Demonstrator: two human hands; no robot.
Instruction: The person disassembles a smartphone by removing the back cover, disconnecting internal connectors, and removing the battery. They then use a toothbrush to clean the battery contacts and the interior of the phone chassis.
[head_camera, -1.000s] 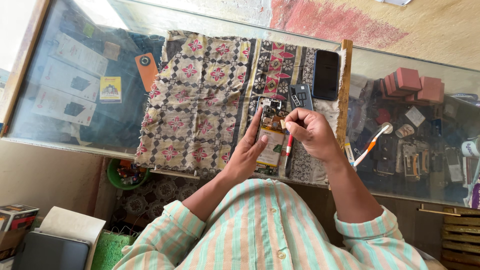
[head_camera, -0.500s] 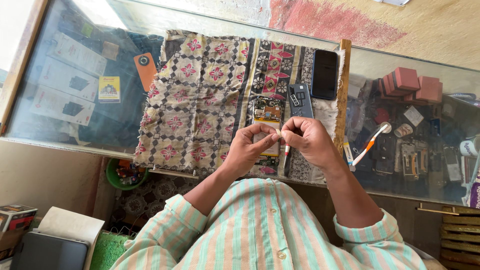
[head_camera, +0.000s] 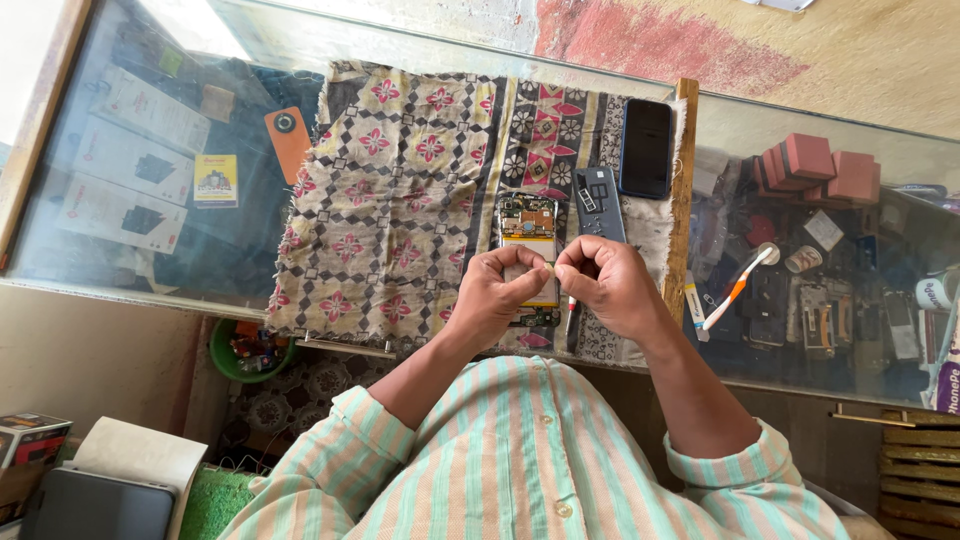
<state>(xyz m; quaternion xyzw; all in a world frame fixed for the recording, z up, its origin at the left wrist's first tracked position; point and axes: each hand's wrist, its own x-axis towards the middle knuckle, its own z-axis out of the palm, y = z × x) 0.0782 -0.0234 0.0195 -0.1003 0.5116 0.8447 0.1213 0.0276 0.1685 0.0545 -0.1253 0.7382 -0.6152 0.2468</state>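
**Two hands pinch something tiny over the open phone**

We see a phone with its back taken off (head_camera: 529, 245), lying flat on a patterned cloth with red flowers and dark diamonds (head_camera: 400, 200). The cloth is spread on a glass counter top (head_camera: 150, 230). Inside the phone we can see a yellow-white battery and green boards at the top.

The left hand (head_camera: 497, 292) and the right hand (head_camera: 605, 285) are held close together just above the lower part of the phone. On each hand the thumb and first finger are pinched nearly shut, and the fingertips of both hands almost meet. They seem to hold a very small, thin bit between them, but it is too small for us to tell what it is. A thin red and white tool (head_camera: 570, 318) lies on the cloth under the right hand.

Just beside the phone lies a dark grey back cover (head_camera: 599, 203), and next to that a black phone with a dark screen (head_camera: 646, 148).

We think this is a small fiddly step, with the phone already open. The next move calls for slow, steady fingers and a light touch, so the tiny bit is not dropped into the cloth.
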